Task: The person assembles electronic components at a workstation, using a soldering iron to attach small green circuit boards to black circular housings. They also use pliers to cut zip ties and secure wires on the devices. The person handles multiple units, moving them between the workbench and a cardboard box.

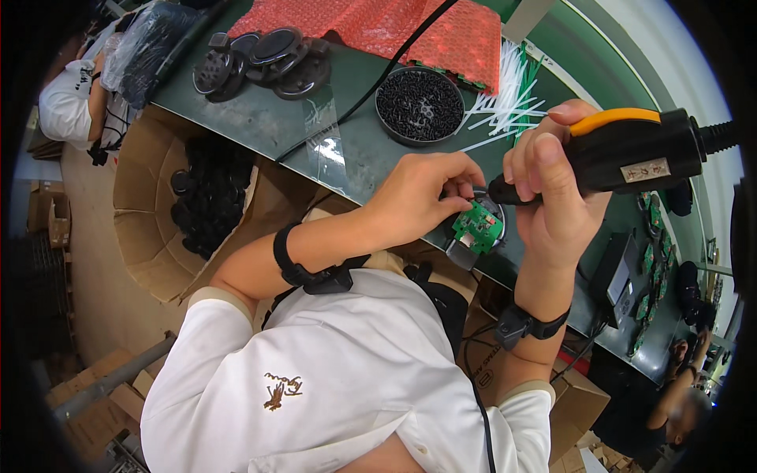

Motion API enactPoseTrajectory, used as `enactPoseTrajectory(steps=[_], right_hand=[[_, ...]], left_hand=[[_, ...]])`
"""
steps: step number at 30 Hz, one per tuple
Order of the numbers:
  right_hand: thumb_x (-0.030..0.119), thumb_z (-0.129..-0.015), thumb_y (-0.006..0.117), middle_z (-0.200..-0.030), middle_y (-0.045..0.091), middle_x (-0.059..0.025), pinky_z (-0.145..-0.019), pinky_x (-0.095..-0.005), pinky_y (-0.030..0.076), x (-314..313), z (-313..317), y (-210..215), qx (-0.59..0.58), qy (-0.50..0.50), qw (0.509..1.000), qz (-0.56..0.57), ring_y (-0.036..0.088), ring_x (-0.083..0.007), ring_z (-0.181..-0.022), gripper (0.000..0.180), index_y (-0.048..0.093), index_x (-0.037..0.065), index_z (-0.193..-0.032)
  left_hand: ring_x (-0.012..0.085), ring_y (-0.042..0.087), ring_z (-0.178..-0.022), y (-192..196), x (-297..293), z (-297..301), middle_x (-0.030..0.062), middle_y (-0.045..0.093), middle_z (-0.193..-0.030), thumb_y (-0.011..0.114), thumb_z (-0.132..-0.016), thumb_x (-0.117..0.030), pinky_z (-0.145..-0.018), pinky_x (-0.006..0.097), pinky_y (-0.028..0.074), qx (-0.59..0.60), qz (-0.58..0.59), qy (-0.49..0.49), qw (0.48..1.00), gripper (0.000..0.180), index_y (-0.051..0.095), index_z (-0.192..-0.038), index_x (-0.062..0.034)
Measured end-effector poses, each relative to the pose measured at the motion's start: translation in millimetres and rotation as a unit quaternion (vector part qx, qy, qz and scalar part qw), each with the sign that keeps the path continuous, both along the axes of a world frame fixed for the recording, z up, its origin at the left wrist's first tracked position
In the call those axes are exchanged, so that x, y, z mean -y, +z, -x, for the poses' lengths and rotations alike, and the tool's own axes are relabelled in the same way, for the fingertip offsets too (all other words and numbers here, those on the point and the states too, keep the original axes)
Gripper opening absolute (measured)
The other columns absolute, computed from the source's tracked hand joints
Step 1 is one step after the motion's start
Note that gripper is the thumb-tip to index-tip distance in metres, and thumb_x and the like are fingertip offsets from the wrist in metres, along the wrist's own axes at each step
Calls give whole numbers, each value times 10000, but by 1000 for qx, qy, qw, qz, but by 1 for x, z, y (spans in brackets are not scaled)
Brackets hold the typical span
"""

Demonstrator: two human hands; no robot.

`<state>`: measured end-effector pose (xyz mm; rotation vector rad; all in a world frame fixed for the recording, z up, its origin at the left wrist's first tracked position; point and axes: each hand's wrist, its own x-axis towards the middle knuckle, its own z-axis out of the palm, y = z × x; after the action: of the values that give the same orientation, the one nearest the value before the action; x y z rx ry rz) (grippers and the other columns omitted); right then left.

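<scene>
My right hand (556,177) is wrapped around a black electric screwdriver (639,158) with an orange lever along its top. Its nose points left, toward a green circuit board (479,229) lying in a round dark housing at the bench's near edge. My left hand (418,193) reaches in over the board, with thumb and fingers pinched close to the screwdriver's nose. Whatever those fingertips hold is too small to make out, and the driver's tip is hidden there. Beyond my hands stands a round dish (420,143) full of small black screws (418,102).
White cable ties (505,94) lie right of the dish, below red bubble wrap (378,27). Black round housings (276,59) sit at the far left. A carton (142,213) of black parts stands beside the bench. More boards (650,268) line the right; another person (75,106) is far left.
</scene>
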<state>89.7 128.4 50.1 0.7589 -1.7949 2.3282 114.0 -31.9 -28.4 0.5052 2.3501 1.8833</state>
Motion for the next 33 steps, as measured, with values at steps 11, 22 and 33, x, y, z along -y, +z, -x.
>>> enactPoseTrajectory(steps=[11, 22, 33], right_hand=[[99, -974, 666, -715, 442, -1, -559, -287, 380, -4, -8, 2, 12, -44, 999, -19, 431, -96, -545, 310, 525, 18, -1238], [-53, -882, 744, -688, 577, -4, -501, -219, 363, -2, -5, -8, 11, -63, 997, 44, 496, -63, -542, 303, 611, -21, -1153], [-70, -854, 768, -808, 621, -10, -588, -206, 414, -6, -5, -15, 3, -70, 998, -7, 547, -56, -651, 301, 634, -20, -1120]], left_hand=[[237, 651, -881, 1, -3, 1, 53, 695, -928, 864, -721, -71, -778, 375, 531, -90, 47, -2, 995, 413, 708, -1103, -80], [276, 587, -898, -9, -4, 2, 42, 676, -968, 883, -692, -156, -810, 392, 475, -141, 120, -25, 982, 363, 745, -1022, -96], [265, 577, -888, -11, -5, 3, 33, 668, -944, 876, -704, -170, -793, 397, 470, -141, 119, -29, 982, 321, 759, -995, -100]])
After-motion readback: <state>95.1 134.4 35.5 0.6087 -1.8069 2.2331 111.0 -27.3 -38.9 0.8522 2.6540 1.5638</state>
